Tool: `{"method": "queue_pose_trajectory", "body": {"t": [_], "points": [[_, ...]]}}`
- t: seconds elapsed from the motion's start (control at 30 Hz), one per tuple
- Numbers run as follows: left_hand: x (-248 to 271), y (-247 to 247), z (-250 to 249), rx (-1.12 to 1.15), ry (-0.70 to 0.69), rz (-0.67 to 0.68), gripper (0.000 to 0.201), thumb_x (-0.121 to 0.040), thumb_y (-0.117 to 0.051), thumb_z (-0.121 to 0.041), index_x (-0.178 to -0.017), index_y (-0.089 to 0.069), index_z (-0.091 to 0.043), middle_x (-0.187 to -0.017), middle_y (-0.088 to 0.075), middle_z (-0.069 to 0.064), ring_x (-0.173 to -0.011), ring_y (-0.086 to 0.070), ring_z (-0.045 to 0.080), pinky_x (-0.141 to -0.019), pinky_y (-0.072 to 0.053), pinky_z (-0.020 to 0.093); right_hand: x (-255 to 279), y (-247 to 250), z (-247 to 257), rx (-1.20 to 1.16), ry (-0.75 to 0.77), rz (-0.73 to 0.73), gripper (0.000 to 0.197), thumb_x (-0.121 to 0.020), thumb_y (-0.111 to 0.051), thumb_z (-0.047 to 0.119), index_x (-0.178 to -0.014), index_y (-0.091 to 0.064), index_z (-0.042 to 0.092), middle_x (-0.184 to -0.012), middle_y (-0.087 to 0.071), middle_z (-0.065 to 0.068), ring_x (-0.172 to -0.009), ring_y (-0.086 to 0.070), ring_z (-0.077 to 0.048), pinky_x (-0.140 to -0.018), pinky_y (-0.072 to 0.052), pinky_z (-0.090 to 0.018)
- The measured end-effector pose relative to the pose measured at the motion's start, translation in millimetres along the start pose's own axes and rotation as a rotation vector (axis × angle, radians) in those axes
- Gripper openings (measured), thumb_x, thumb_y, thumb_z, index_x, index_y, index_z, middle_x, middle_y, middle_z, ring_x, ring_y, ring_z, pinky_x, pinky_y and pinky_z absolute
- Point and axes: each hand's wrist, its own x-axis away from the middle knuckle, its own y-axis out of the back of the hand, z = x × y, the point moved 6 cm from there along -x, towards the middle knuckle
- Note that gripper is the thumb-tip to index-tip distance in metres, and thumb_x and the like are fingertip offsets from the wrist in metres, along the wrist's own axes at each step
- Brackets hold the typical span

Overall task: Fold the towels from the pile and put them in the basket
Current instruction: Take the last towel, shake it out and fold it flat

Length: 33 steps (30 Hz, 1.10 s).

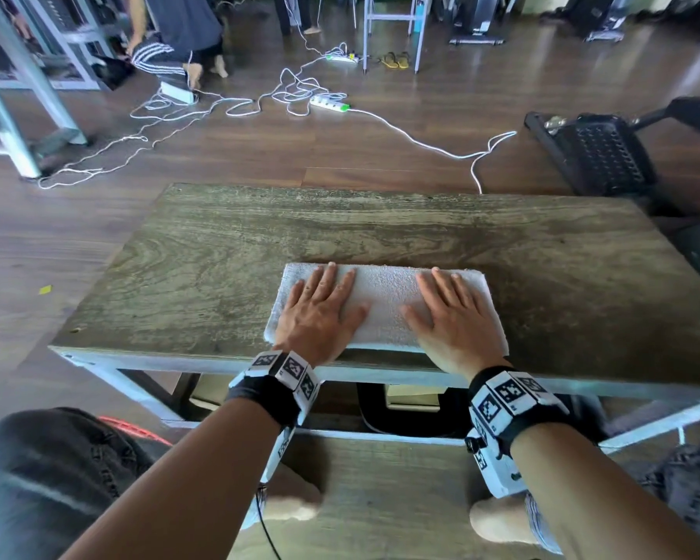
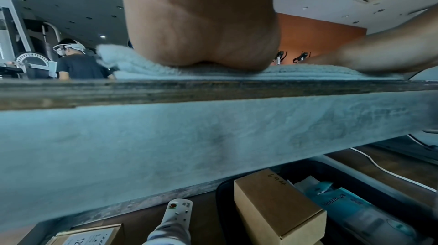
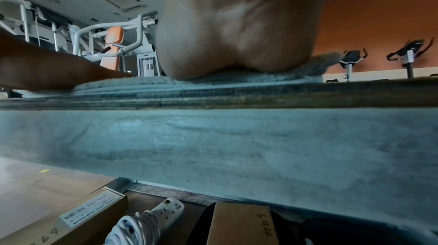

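The white towel (image 1: 384, 307) lies folded into a thick band at the near edge of the wooden table (image 1: 219, 252); the left hand (image 1: 320, 313) and right hand (image 1: 453, 317) press flat on it, fingers straight and spread, gripping nothing. This looks like smoothing a finished fold; next comes another fold or a lift toward a basket, which no view shows.

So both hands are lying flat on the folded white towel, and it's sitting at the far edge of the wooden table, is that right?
Not quite. The left hand and right hand do lie flat on the folded white towel, but it sits at the near edge of the wooden table, not the far one. The head view shows this.
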Motion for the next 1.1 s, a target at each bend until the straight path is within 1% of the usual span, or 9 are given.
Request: {"method": "queue_pose_trajectory", "body": {"t": [0.13,0.27,0.4,0.6,0.73,0.87,0.93,1.0,1.1], "points": [[4,2,4,0.006,0.044,0.003,0.075,-0.09,-0.006,-0.075,-0.155,0.005,-0.04,-0.164,0.011,-0.006,-0.15,0.014,0.01,-0.123,0.006,0.039,3,2,-6,0.002,-0.025,-0.003,0.081,-0.091,-0.004,0.075,-0.16,-0.002,0.032,-0.168,0.005,0.005,-0.154,0.01,-0.016,-0.125,0.004,-0.04],[8,3,10,-0.011,0.069,-0.008,0.075,-0.09,-0.007,-0.075,-0.155,0.005,-0.039,-0.165,0.009,-0.006,-0.151,0.012,0.01,-0.123,0.006,0.039,5,1,-19,-0.063,-0.091,0.001,0.083,-0.09,-0.009,0.077,-0.159,-0.002,0.032,-0.168,0.007,0.008,-0.154,0.01,-0.014,-0.124,-0.008,-0.047],[11,5,18,-0.001,0.091,-0.009,0.076,-0.089,-0.007,-0.075,-0.155,0.004,-0.039,-0.164,0.01,-0.009,-0.151,0.011,0.01,-0.123,0.003,0.044,9,1,-29,-0.096,-0.129,0.033,0.086,-0.088,-0.007,0.08,-0.159,0.002,0.033,-0.167,0.012,0.01,-0.154,0.012,-0.011,-0.124,-0.008,-0.049],[24,8,41,0.044,0.131,-0.037,0.077,-0.093,-0.008,-0.072,-0.157,0.005,-0.031,-0.164,0.012,-0.011,-0.151,0.009,0.014,-0.124,0.002,0.042,13,3,-35,-0.109,-0.167,0.033,0.085,-0.089,-0.012,0.079,-0.159,-0.002,0.031,-0.168,0.009,0.009,-0.155,-0.001,-0.02,-0.124,-0.011,-0.045],[25,7,45,0.063,0.146,-0.05,0.08,-0.092,-0.008,-0.073,-0.157,0.005,-0.027,-0.164,0.012,-0.009,-0.152,0.006,0.017,-0.123,0.001,0.042,13,4,-33,-0.107,-0.19,0.029,0.083,-0.088,-0.011,0.079,-0.157,-0.003,0.034,-0.167,0.008,0.01,-0.154,-0.002,-0.021,-0.123,-0.013,-0.049],[25,7,44,0.068,0.156,-0.045,0.079,-0.093,-0.01,-0.071,-0.157,0.004,-0.027,-0.164,0.012,-0.004,-0.152,0.007,0.018,-0.123,0.003,0.042,16,13,-21,-0.025,-0.246,0.085,0.076,-0.094,-0.016,0.07,-0.158,-0.004,0.03,-0.168,0.011,0.0,-0.154,0.005,-0.032,-0.121,-0.003,-0.057],[26,8,45,0.073,0.167,-0.036,0.079,-0.093,-0.01,-0.072,-0.157,0.005,-0.028,-0.164,0.015,0.002,-0.152,0.011,0.021,-0.123,0.003,0.043,14,27,-3,0.065,-0.189,0.001,0.073,-0.098,-0.031,0.056,-0.159,-0.012,0.021,-0.167,0.011,-0.012,-0.153,0.007,-0.036,-0.121,-0.002,-0.057],[25,9,46,0.111,0.184,-0.053,0.081,-0.093,-0.011,-0.073,-0.157,0.007,-0.025,-0.163,0.017,0.008,-0.151,0.015,0.024,-0.123,0.004,0.044,9,40,24,0.085,-0.036,-0.109,0.072,-0.096,-0.05,0.041,-0.157,-0.02,0.016,-0.167,0.006,-0.015,-0.153,0.001,-0.038,-0.122,-0.006,-0.056],[24,11,53,0.244,0.288,-0.119,0.092,-0.09,-0.011,-0.077,-0.157,0.007,-0.017,-0.162,0.017,0.012,-0.15,0.017,0.024,-0.122,0.006,0.042,2,36,53,-0.039,0.137,-0.085,0.066,-0.1,-0.044,0.041,-0.158,-0.019,0.022,-0.168,0.004,-0.007,-0.154,-0.002,-0.03,-0.124,-0.008,-0.051]]}}
